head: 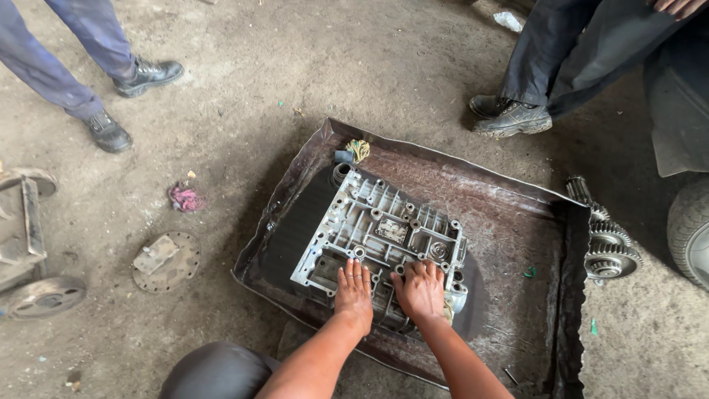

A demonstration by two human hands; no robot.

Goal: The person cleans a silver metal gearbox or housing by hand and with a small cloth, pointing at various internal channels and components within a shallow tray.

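Quickly, near to far:
left hand: flat, palm down, fingers together pointing away, pressing the casting's near edge
right hand: palm down, fingers slightly spread, beside the left hand
metal casting: grey, ribbed, lying in tray
tray: rusty sheet metal, on floor
gear shaft: right of the tray
boots: bystander's, beyond tray

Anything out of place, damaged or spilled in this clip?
Yes. The metal tray under the grey casting has bent, crumpled edges and dark oily liquid pooled around the casting. A gear shaft and a pink rag lie loose on the dirt floor.
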